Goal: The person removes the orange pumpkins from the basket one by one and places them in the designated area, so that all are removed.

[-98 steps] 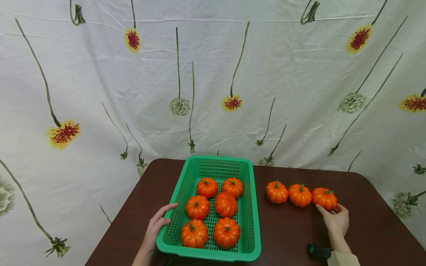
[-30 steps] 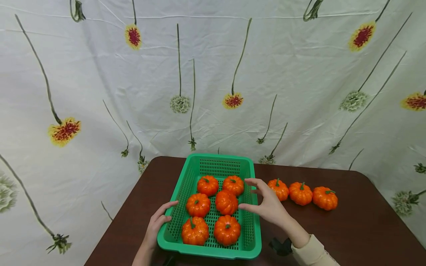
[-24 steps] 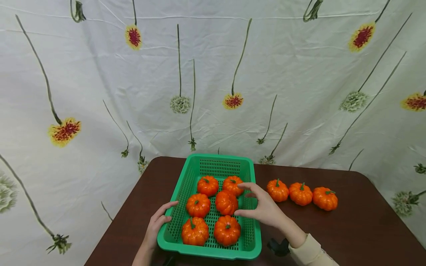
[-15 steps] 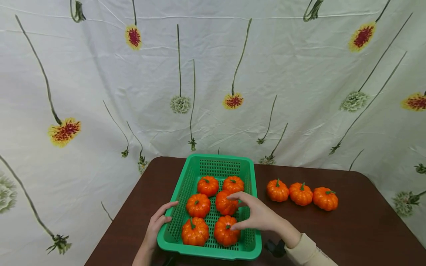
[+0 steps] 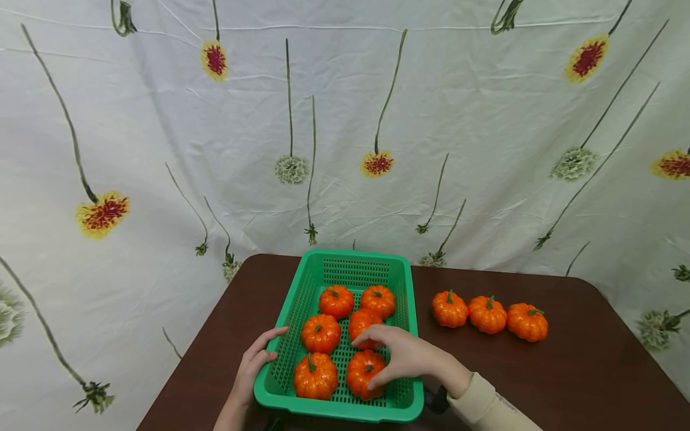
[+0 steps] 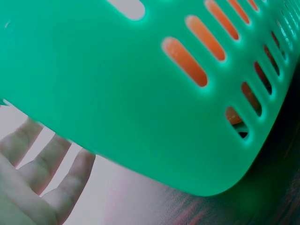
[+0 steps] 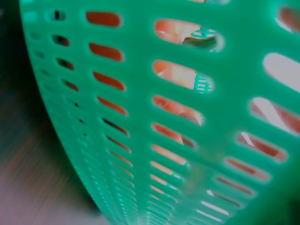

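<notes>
A green perforated plastic basket (image 5: 336, 407) stands on the dark table with several small orange pumpkins in it. My left hand (image 5: 250, 365) holds the basket's left rim; in the left wrist view its fingers (image 6: 70, 185) reach over the edge, their tips hidden behind the wall. Over the front right pumpkin (image 5: 360, 372) is my right hand (image 5: 404, 356), fingers and thumb spread around its far and near sides. The fingers also overlap the middle right pumpkin (image 5: 361, 323). In the right wrist view the basket wall (image 7: 136, 93) covers most of this hand.
Three more pumpkins stand in a row on the table right of the basket: a left one (image 5: 450, 309), a middle one (image 5: 487, 315) and a right one (image 5: 527, 322). A flower-printed white cloth (image 5: 242, 120) hangs behind the table (image 5: 571, 365).
My right hand has left the rightmost pumpkin of the outside row, moved left over the basket and come down toward the front right pumpkin. The left hand has stayed at the rim.
</notes>
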